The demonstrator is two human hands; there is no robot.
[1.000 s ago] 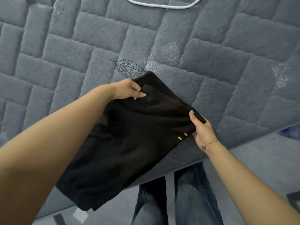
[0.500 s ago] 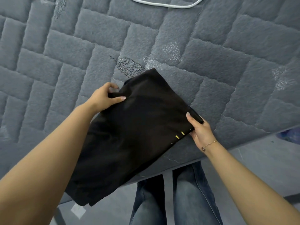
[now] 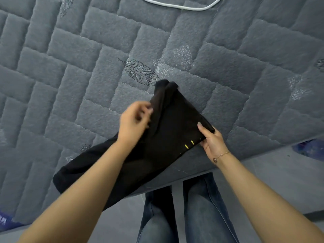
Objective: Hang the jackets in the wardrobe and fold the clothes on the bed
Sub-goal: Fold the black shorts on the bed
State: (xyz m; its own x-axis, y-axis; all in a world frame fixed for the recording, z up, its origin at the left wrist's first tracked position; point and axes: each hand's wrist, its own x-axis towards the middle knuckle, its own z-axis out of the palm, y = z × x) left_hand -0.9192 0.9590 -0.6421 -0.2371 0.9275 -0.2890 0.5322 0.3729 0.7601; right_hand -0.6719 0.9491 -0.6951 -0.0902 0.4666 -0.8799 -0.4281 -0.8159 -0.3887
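Observation:
A black garment (image 3: 168, 130) with two small yellow marks lies partly folded at the near edge of the bed (image 3: 87, 71), which has a grey quilted cover. My left hand (image 3: 134, 120) grips its left edge with curled fingers, and that side stands lifted in a ridge. At the right corner, my right hand (image 3: 211, 141) pinches the cloth, thumb on top. The garment's lower end trails left along the bed's edge, partly hidden under my left forearm.
A white cord or hanger (image 3: 180, 6) lies on the bed at the far top. My legs in blue jeans (image 3: 189, 207) stand on a grey floor right against the bed. Blue objects show at the floor's far right (image 3: 308, 148) and bottom left (image 3: 5, 221).
My left hand has moved right along the garment, drawing its left side up and inward so the cloth looks narrower. My right hand has kept its hold on the right corner.

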